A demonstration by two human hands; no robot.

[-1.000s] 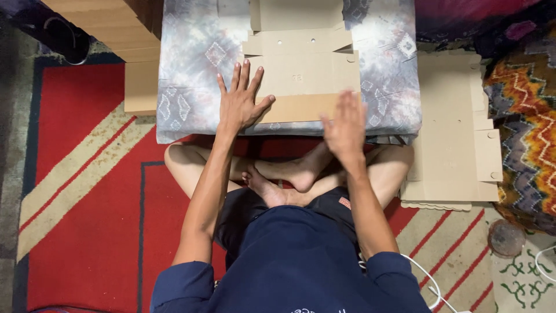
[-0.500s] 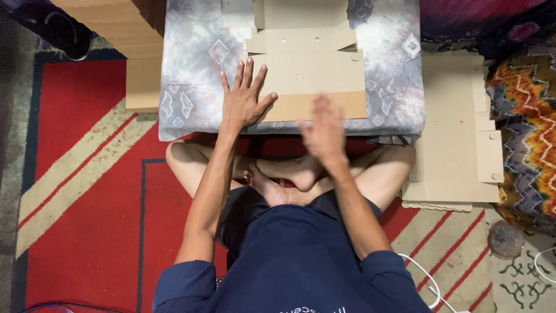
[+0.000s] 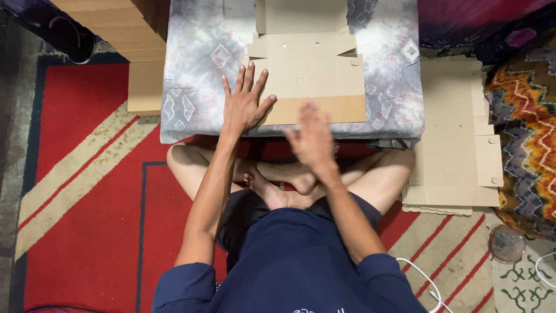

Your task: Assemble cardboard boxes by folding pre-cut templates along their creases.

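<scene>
The left hand [image 3: 243, 104] lies flat, fingers spread, pressing the left edge of the cardboard [image 3: 310, 81]; it grasps nothing. The right hand [image 3: 313, 139] is open and blurred, hovering at the cardboard's near edge, holding nothing. The flat, unfolded cardboard rests on a cloth-covered table [image 3: 197, 64]. More flat cardboard sheets [image 3: 454, 133] lie stacked on the rug [image 3: 87, 174] to the right.
</scene>
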